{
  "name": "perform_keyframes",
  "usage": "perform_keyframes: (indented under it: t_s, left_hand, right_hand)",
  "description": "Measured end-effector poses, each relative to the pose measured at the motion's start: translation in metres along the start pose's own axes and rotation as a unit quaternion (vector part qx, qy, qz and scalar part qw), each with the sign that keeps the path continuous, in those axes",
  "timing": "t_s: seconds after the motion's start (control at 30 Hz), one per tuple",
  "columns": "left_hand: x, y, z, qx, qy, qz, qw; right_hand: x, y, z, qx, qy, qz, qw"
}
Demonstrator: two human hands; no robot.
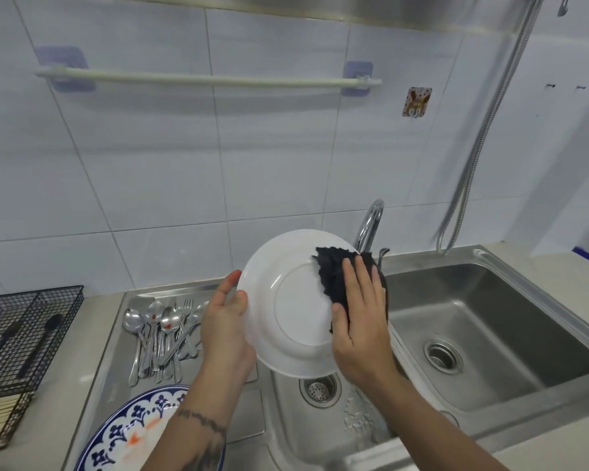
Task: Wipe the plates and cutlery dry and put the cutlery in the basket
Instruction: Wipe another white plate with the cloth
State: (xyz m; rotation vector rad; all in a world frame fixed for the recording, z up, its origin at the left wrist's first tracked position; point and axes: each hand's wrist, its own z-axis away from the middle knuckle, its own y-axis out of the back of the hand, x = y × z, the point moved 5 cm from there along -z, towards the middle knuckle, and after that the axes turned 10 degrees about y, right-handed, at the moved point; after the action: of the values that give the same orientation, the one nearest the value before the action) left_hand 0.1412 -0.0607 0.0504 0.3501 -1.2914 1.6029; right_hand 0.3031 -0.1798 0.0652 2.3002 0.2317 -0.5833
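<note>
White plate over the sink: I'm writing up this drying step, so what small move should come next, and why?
Probably sweep the dark cloth leftward across the white plate. The right hand presses it on the underside's right part only, while the left hand grips the opposite rim, so the rest looks unwiped.

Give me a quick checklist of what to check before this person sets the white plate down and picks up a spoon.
1. White plate firmly held: ok, the left hand grips its rim, held up above the sink.
2. Cloth on the plate: ok, the right hand presses it flat against the underside.
3. Plate fully dry: cannot tell.
4. Cutlery within reach: ok, spoons and forks lie piled on the draining board left of the plate.
5. Basket ready: ok, the black wire basket stands on the counter at far left.
6. Patterned plate wiped: cannot tell.
</note>
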Motion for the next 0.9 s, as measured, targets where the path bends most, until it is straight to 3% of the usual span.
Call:
perform_keyframes:
  t_s: [0.17, 0.33, 0.47, 0.67, 0.8, 0.9]
  left_hand:
    - [-0.005, -0.025, -0.001, -0.014, 0.026, 0.041, 0.999]
    - [-0.007, -0.041, 0.002, -0.061, 0.035, 0.003, 0.998]
    - [-0.003, -0.041, 0.007, -0.099, 0.023, -0.014, 0.995]
    - [0.004, -0.027, 0.015, -0.095, -0.019, -0.046, 0.994]
    - [0.016, -0.01, 0.013, -0.069, -0.029, -0.039, 0.996]
    - [0.018, -0.006, 0.01, -0.063, -0.028, -0.041, 0.997]
  right_hand:
    - [-0.013, -0.012, 0.038, 0.038, 0.008, -0.017, 0.999]
    - [-0.03, -0.022, 0.03, -0.043, 0.14, 0.059, 0.987]
    - [-0.041, -0.02, 0.008, -0.078, 0.185, 0.063, 0.978]
    - [-0.039, -0.018, -0.048, -0.086, 0.175, 0.066, 0.979]
    - [-0.02, -0.017, -0.064, -0.071, 0.053, 0.047, 0.995]
    - [-0.049, -0.031, -0.05, -0.116, 0.127, 0.052, 0.984]
